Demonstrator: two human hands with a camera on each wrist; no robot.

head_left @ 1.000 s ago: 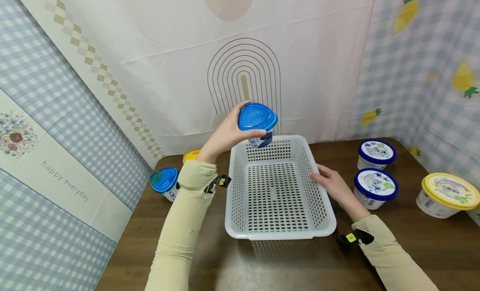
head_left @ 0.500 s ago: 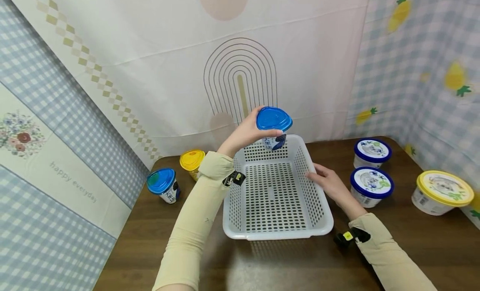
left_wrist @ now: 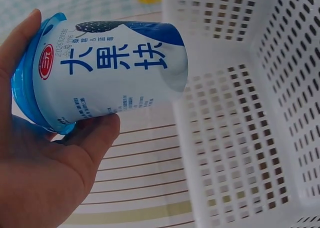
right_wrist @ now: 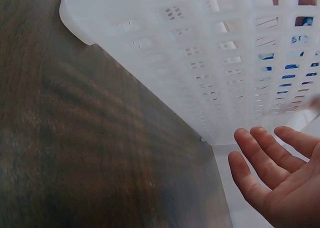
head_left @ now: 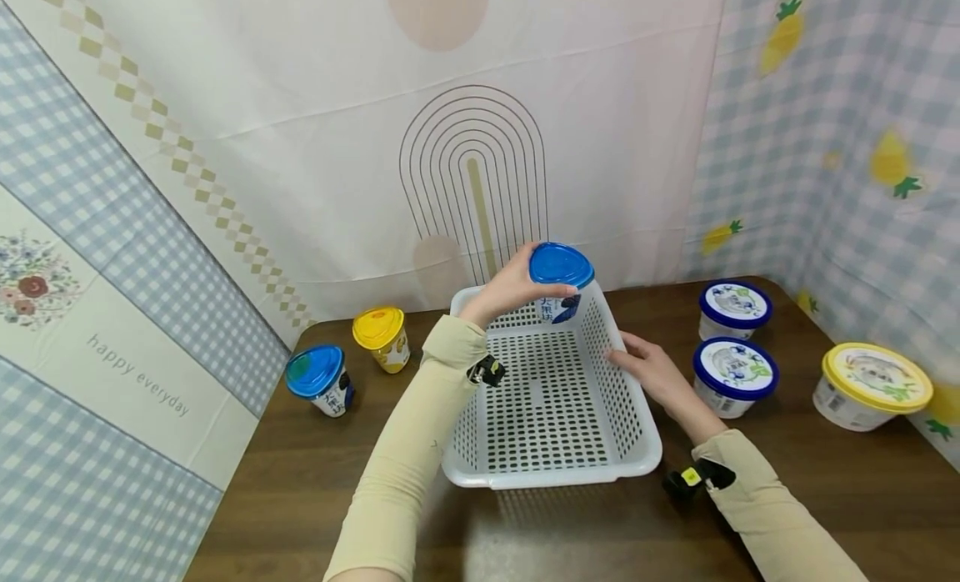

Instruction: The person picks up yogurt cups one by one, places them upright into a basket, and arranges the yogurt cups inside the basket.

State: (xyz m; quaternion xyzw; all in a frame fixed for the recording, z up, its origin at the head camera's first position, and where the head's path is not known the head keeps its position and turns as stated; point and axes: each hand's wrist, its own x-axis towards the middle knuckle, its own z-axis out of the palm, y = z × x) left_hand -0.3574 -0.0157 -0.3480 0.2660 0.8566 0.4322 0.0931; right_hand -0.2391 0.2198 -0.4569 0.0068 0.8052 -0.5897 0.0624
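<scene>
My left hand (head_left: 513,292) grips a yogurt cup (head_left: 558,305) by its blue lid, thumb at the near side. The cup hangs upright above the back right part of a white perforated plastic basket (head_left: 551,475). In the left wrist view, the cup (left_wrist: 120,68) shows a white side with blue lettering and a dark berry picture, beside the basket wall. My right hand (head_left: 660,378) holds the basket's right rim, its thumb over the edge and its fingers outside. In the right wrist view, these fingers (right_wrist: 265,163) are loosely bent along the outer wall.
Left on the wooden table (head_left: 300,499) stand a blue-lidded cup (head_left: 330,394) and a yellow-lidded cup (head_left: 390,348). At right are two blue-rimmed tubs (head_left: 735,303) and a yellow-rimmed tub (head_left: 855,407). A hanging cloth (head_left: 315,148) closes off the back.
My left hand has carried the blue-lidded yogurt cup right and lower, over the back of the basket. The yellow-lidded cup has come into full view. My right hand stays at the rim.
</scene>
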